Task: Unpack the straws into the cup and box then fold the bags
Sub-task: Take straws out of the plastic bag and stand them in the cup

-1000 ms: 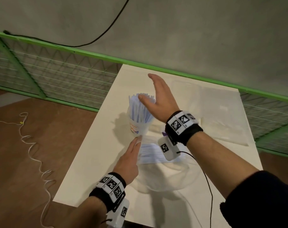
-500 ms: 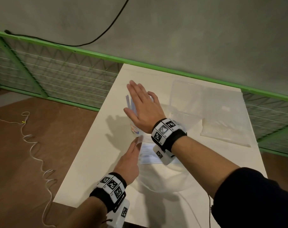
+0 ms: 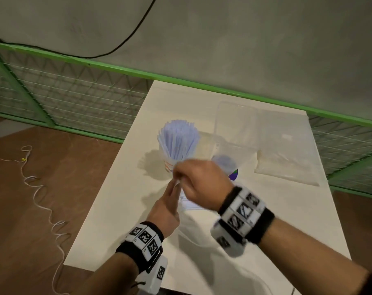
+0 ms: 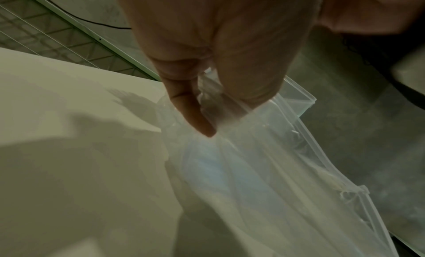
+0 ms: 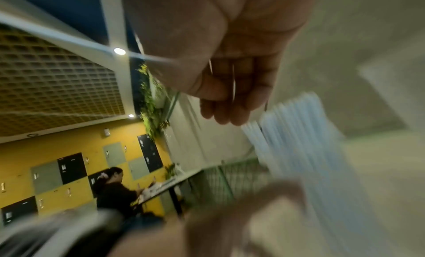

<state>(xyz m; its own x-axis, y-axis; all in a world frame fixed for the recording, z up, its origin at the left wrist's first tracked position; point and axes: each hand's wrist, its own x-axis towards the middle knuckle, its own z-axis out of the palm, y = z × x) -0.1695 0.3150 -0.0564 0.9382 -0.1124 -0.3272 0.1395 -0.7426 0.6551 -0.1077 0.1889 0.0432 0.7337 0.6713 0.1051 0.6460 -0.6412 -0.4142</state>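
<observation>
A paper cup [image 3: 168,166] packed with pale blue straws [image 3: 178,141] stands upright mid-table; the straws [image 5: 306,133] also show blurred in the right wrist view. An empty clear bag [image 3: 188,204] with a printed label lies in front of it. My left hand [image 3: 174,188] pinches the bag [image 4: 253,170] between thumb and fingers [image 4: 195,113]. My right hand [image 3: 177,177], blurred, is curled with its fingertips against the left ones at the same bag edge. A clear plastic box [image 3: 236,124] stands behind, its corner [image 4: 301,99] visible past the left hand.
A second clear bag holding white straws [image 3: 285,165] lies at the right of the table [image 3: 121,209]. A blurred lavender shape with a purple-green mark [image 3: 225,163] sits just behind my right hand. A green mesh fence [image 3: 74,103] borders the far side.
My right hand left the top of the straws in the cup and came down to the bag edge beside the left fingertips. The left hand stayed on the bag.
</observation>
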